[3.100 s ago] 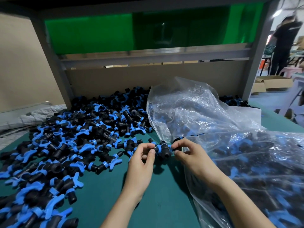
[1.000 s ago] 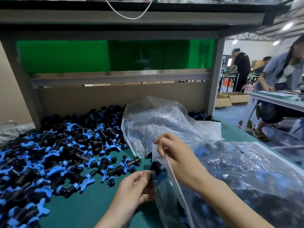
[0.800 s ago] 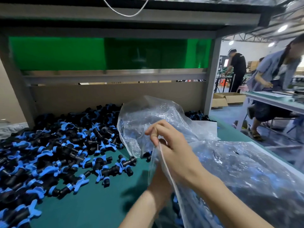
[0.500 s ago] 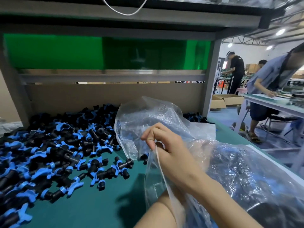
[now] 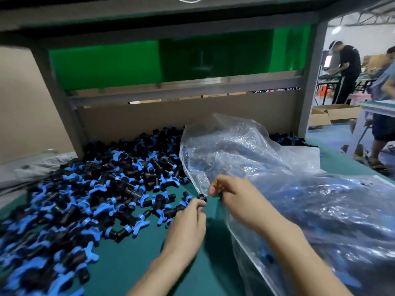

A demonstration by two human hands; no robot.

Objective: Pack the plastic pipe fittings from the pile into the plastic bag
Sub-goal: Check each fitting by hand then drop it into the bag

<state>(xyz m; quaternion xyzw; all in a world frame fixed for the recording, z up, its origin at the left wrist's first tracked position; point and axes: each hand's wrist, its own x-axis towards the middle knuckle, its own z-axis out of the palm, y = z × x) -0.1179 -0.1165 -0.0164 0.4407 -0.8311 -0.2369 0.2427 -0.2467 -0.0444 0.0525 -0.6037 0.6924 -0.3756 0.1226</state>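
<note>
A big pile of black pipe fittings with blue wing clips (image 5: 102,189) covers the left of the green table (image 5: 132,259). A clear plastic bag (image 5: 310,210) lies on the right with several fittings inside. My left hand (image 5: 186,223) is at the pile's near edge, and its curled fingertips pinch a small black fitting (image 5: 202,198). My right hand (image 5: 237,199) is just to its right at the bag's mouth. Its fingers are curled and pinch the bag's edge, with a dark piece showing under the thumb.
A cardboard back wall (image 5: 149,116) and grey frame posts (image 5: 64,107) close off the table's far side under a green panel. Beyond the right edge, people (image 5: 346,71) work at other tables near cardboard boxes (image 5: 333,114).
My left arm has come out of the bag and gone to the pile's edge. My right hand has dropped lower with the bag's edge. The camera has tilted down.
</note>
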